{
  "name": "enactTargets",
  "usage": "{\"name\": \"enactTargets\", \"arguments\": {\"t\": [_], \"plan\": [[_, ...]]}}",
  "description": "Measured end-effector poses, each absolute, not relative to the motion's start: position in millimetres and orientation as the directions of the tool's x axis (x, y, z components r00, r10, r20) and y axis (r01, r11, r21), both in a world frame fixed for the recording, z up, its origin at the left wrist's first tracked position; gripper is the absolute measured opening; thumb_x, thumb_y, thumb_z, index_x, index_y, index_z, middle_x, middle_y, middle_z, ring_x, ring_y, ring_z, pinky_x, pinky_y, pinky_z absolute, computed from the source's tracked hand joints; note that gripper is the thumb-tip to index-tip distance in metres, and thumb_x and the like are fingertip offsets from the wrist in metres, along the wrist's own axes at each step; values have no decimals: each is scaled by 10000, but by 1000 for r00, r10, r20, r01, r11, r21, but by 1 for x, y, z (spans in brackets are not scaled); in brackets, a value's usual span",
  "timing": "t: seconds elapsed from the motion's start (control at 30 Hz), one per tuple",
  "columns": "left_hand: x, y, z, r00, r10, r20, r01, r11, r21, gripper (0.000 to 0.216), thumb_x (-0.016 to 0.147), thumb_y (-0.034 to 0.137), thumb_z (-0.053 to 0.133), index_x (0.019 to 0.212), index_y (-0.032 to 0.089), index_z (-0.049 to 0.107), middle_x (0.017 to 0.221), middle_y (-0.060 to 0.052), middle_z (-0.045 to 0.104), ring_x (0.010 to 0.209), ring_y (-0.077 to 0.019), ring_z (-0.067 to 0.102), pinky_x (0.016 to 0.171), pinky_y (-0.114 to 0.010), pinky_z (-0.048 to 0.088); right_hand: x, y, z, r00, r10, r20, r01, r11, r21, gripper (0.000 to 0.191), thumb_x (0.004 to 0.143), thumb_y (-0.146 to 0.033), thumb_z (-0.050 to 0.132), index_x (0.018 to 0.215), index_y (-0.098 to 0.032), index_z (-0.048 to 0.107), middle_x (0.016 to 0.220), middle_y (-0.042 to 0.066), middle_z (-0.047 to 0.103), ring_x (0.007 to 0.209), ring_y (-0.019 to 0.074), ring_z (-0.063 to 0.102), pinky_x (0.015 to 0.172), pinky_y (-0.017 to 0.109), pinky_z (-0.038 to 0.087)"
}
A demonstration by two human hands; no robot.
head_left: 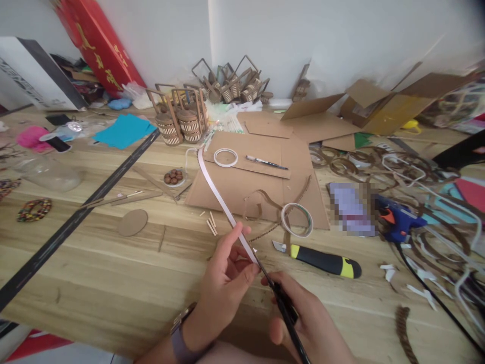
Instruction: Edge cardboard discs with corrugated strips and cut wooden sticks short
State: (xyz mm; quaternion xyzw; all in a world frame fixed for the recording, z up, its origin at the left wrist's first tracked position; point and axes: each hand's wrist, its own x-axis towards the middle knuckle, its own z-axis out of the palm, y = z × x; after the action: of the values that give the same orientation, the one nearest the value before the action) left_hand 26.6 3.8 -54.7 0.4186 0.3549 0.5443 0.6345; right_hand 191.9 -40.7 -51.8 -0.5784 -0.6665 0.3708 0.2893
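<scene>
My left hand (227,273) pinches the near end of a long white paper strip (214,187) between thumb and fingers. The strip runs away from me up to the flat cardboard sheet (242,187). My right hand (303,318) grips black scissors (282,303), whose blades meet the strip right at my left fingertips. Both hands hover low over the wooden table (113,273) near its front edge.
A black and yellow utility knife (322,260) and a tape ring (297,220) lie just beyond my hands. A blue glue gun (399,222) sits at right among cardboard scraps. A long black ruler (83,212) crosses the left. Small wooden baskets (182,121) stand at the back.
</scene>
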Motion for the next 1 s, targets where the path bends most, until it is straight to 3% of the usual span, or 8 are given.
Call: {"name": "enactTargets", "arguments": {"t": [0.13,0.27,0.5,0.77,0.87,0.93,1.0], "plan": [[26,4,-54,163,987,12,-385,52,921,557,868,273,733,1379,370,534,1420,-58,545,978,-163,642,854,-298,564,193,-41,-52,-174,982,-72,563,40,-826,291,799,-469,657,950,-226,608,730,-20,610,596,155,533,518,225,421],[25,3,-55,174,985,-20,-364,83,928,569,857,308,743,1383,370,533,1437,-65,533,969,-179,651,825,-312,577,191,-40,-50,-165,984,-71,545,31,-838,276,784,-423,671,977,-233,613,732,-24,617,603,152,539,525,215,418],[25,3,-57,173,985,-3,-361,66,930,568,861,282,739,1377,400,535,1429,-50,551,978,-174,644,861,-323,563,187,-40,-44,-149,987,-64,567,32,-823,123,739,-278,649,849,-242,610,602,-71,469,543,126,412,492,202,349],[27,3,-55,194,981,-4,-404,84,911,565,870,258,732,1382,379,526,1435,-69,530,961,-157,646,860,-304,555,187,-41,-48,-102,994,-48,557,17,-830,165,706,-299,718,844,-245,646,598,-80,464,534,119,434,510,194,388],[28,4,-52,169,985,12,-430,63,901,656,852,324,752,1428,387,444,1438,-78,504,928,-155,654,846,-320,557,190,-41,-48,-85,995,-53,567,5,-823,153,733,-334,704,846,-246,651,596,-75,463,530,123,447,504,199,393],[27,6,-49,96,995,-13,-397,50,916,669,845,399,750,1428,352,425,1369,-85,539,852,-139,650,802,-310,558,194,-41,-47,-70,997,-36,597,13,-802,172,759,-394,702,833,-248,649,595,-70,479,525,128,464,502,206,397],[26,9,-47,55,995,-78,-324,91,942,542,849,482,717,1305,251,537,1178,-84,630,737,-122,627,706,-279,550,197,-40,-46,-70,998,-12,638,35,-769,225,776,-463,700,809,-247,644,595,-64,504,526,135,491,504,216,402]]}}
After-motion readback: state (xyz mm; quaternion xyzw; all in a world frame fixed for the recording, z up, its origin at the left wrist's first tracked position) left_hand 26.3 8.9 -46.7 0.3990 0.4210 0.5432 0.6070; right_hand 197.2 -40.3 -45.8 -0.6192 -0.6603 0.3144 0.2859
